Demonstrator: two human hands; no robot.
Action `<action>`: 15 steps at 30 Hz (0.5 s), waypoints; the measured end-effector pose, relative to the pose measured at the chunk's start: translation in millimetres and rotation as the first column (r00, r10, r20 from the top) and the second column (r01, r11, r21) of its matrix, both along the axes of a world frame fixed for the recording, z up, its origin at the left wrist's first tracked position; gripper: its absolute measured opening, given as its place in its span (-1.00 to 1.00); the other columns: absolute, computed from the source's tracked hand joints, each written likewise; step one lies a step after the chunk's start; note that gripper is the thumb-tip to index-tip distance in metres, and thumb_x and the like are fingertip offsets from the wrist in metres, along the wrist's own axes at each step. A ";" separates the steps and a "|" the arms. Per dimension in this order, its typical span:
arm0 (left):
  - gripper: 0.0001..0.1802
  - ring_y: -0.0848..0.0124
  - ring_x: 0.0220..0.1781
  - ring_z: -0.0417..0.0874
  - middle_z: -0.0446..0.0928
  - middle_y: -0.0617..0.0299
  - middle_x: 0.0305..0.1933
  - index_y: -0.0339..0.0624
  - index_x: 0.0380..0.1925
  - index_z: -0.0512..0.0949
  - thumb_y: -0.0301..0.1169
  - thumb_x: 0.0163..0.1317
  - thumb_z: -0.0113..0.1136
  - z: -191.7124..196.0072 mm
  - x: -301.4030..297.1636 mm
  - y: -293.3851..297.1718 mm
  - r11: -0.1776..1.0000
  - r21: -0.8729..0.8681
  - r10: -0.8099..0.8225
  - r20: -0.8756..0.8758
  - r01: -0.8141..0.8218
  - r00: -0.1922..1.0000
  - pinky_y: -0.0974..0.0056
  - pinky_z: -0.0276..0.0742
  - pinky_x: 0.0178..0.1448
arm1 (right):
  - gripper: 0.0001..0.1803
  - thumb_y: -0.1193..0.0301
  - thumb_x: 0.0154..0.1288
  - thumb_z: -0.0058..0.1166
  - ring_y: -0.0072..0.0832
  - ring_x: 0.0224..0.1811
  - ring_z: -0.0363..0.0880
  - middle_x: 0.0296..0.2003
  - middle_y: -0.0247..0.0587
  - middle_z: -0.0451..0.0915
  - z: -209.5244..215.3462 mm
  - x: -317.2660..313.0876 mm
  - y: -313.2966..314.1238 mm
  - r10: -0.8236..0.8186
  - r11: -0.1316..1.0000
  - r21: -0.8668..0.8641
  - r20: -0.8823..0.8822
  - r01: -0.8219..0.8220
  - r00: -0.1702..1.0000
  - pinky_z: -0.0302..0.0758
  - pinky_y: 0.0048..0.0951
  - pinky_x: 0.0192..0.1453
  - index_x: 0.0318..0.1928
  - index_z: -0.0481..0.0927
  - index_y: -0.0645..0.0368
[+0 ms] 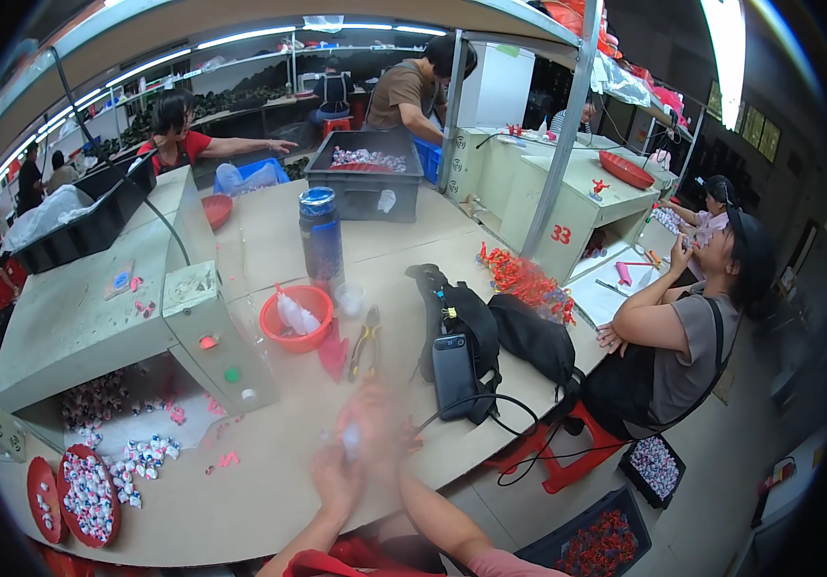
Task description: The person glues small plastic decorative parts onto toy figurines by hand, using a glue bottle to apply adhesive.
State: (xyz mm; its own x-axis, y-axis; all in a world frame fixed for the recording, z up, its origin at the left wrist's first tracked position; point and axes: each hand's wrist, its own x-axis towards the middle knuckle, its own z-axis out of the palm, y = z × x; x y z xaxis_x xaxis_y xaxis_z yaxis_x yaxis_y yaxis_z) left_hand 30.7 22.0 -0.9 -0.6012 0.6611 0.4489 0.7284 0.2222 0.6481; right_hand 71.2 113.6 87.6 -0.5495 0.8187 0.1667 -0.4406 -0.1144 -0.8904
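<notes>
Low in the middle, my left hand [337, 483] and my right hand [375, 423] meet above the table. Between them is a small whitish piece [351, 439], too blurred to name. My left hand's fingers are curled closed at it; haze smears my right hand's fingers. Just beyond lie yellow-and-black pliers [367, 343] and a pink pointed piece [334, 352]. A red bowl [274, 313] holds a white squeeze bottle [296, 312] with a narrow tip. Beside it stand a small clear cup [349, 299] and a dark blue bottle [320, 240].
A phone [454, 375] lies on a black bag [529, 337] with a looping cable [510, 399]. Small figures fill a red dish [88, 495] by the conveyor machine [96, 308]. A co-worker [692, 337] sits at right, near a red stool [567, 452] and floor crates [615, 539].
</notes>
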 end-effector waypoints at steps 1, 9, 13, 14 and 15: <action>-0.79 0.13 -0.26 0.40 0.42 0.11 -0.39 -0.23 -0.46 0.46 -0.46 -0.13 0.25 0.0 0.6 -2.6 1.000 -0.001 0.002 0.001 -0.002 1.000 0.11 0.23 -0.14 | -0.41 0.09 0.48 -0.22 -0.61 -0.66 0.45 -0.70 -0.28 0.50 1.9 1.6 -1.3 -0.004 0.999 0.045 0.000 0.004 1.000 0.35 -0.61 -0.52 -0.58 0.53 0.26; -0.76 0.08 -0.23 0.43 0.43 0.06 -0.38 -0.25 -0.45 0.46 -0.45 -0.15 0.29 5.9 8.3 -12.3 0.999 -0.035 -0.015 0.003 0.015 1.000 0.10 0.27 -0.11 | -0.44 0.12 0.46 -0.19 -0.59 -0.71 0.41 -0.73 -0.28 0.46 -28.8 -11.2 -1.6 -0.056 0.962 -0.272 -0.195 0.001 0.979 0.31 -0.58 -0.60 -0.63 0.50 0.20; -0.72 0.03 -0.23 0.47 0.47 0.00 -0.36 -0.29 -0.40 0.50 -0.36 -0.07 0.34 -18.8 1.3 2.5 0.999 0.035 0.024 -0.054 -0.022 0.998 0.04 0.34 -0.08 | -0.73 0.28 0.41 -0.07 -0.56 -0.76 0.37 -0.75 -0.32 0.42 -32.9 -15.7 22.0 -0.082 0.986 -0.166 -0.319 0.030 0.944 0.29 -0.53 -0.68 -0.42 0.47 0.14; -0.73 0.03 -0.22 0.47 0.47 0.01 -0.36 -0.28 -0.40 0.51 -0.37 -0.06 0.34 -6.1 2.5 5.0 1.000 0.003 0.012 -0.073 -0.012 0.997 0.04 0.34 -0.09 | -0.68 0.25 0.39 -0.03 -0.56 -0.77 0.38 -0.74 -0.33 0.43 -44.8 -23.5 29.3 -0.255 0.934 -0.310 -0.235 0.177 0.938 0.27 -0.56 -0.71 -0.49 0.47 0.13; -0.73 0.05 -0.21 0.47 0.49 0.03 -0.34 -0.26 -0.38 0.53 -0.37 -0.06 0.35 7.1 2.1 5.8 1.000 0.008 0.017 -0.009 -0.017 1.000 0.06 0.34 -0.08 | -0.61 0.19 0.37 0.00 -0.56 -0.79 0.38 -0.74 -0.32 0.44 -13.2 -9.2 25.2 0.037 0.981 -0.182 -0.139 -0.062 0.990 0.27 -0.55 -0.72 -0.57 0.47 0.12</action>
